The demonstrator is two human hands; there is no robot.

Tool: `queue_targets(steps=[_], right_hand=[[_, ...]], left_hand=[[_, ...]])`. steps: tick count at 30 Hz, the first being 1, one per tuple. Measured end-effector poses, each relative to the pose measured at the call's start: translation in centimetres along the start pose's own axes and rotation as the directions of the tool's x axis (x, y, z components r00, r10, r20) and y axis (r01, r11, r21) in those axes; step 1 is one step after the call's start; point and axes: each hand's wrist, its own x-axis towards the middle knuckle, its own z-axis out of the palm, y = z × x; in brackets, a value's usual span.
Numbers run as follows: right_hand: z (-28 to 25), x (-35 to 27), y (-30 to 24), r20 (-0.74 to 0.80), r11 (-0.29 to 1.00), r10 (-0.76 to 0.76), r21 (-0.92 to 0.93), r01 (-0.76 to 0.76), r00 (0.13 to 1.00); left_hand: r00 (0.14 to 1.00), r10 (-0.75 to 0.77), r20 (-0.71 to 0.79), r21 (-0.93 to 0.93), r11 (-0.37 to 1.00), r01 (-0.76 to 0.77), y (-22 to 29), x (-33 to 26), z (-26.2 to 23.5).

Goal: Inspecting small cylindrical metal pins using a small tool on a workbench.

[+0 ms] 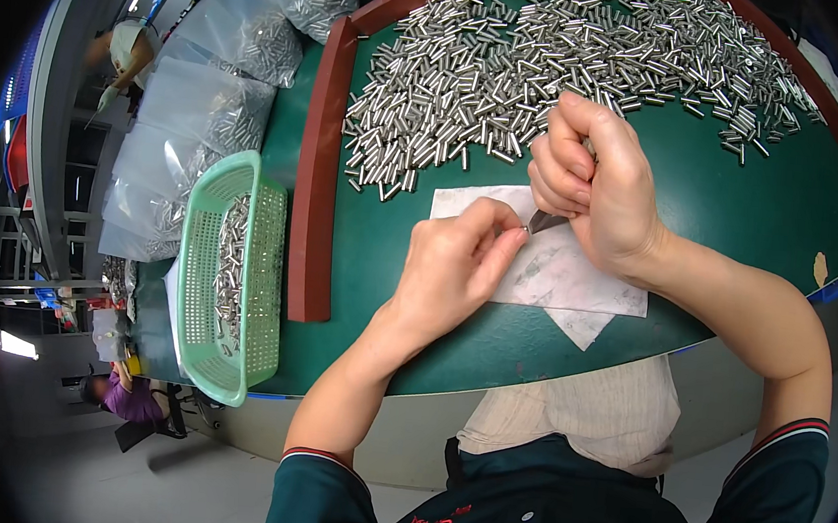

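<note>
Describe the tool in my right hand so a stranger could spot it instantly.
On the green table, find the pale sheet on the near side of the heaped metal pins. Over it, a tool pokes from the right hand toward the left hand. Unlike the shiny pins, it is dark and tapered.

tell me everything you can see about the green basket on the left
It is a long, narrow, pale green basket, apparently plastic, with finely perforated walls and a smooth, rounded rim. It stands upright and open on the dark green table, partly filled with loose, shiny metal pins. The dark red rail runs close along its right side; whether they touch is unclear. Neither the left hand nor the right hand touches it.
</note>
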Motion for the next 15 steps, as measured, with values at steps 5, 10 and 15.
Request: queue_targets(steps=[5, 10, 15], right_hand=[[0.0, 0.1, -0.1, -0.005, 1.0, 0.015, 0.018, -0.015, 1.0], [0.0, 0.1, -0.2, -0.014, 0.999, 0.027, 0.025, -0.027, 1.0], [-0.3, 0.3, -0.2, 0.017, 0.998, 0.024, 0.056, -0.024, 1.0]], left_hand=[[0.916, -0.267, 0.3, -0.917, 0.185, 0.354, -0.9, 0.3, -2.3], [0.877, -0.257, 0.406, -0.908, -0.006, 0.419, -2.0, 0.4, -2.3], [0.854, -0.302, 0.423, -0.896, 0.001, 0.444, -1.2, 0.6, -2.4]])
